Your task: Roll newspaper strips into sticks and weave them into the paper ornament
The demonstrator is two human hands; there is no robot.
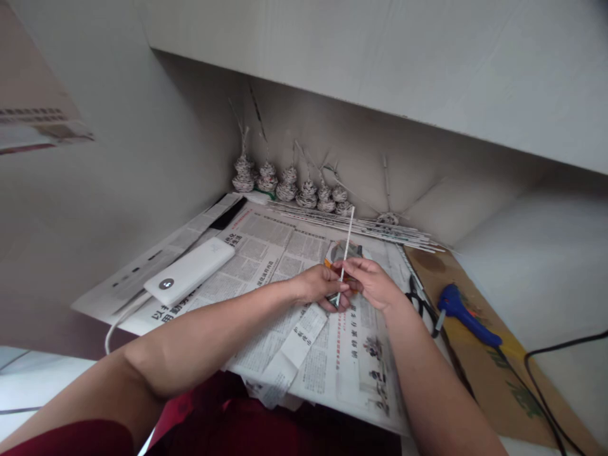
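A thin white rolled-paper stick [349, 231] stands tilted between my two hands, its upper end pointing away from me. My left hand [319, 286] is closed around its lower part. From the other side, the fingertips of my right hand [373, 278] pinch the stick slightly higher up. Below my left hand, a folded newspaper strip [304, 337] trails toward the table's front edge; its upper end is hidden by the fingers. Just behind my hands lies a round, orange-edged thing [342, 249], partly covered, whose kind I cannot make out.
Newspaper sheets [256, 253] cover the table. Several woven paper gourds [286, 185] line the back wall, with a bundle of paper sticks [361, 227] before them. A white power bank [190, 271] lies left. Right are black-handled scissors [418, 301] and a blue glue gun [468, 316] on cardboard [489, 386].
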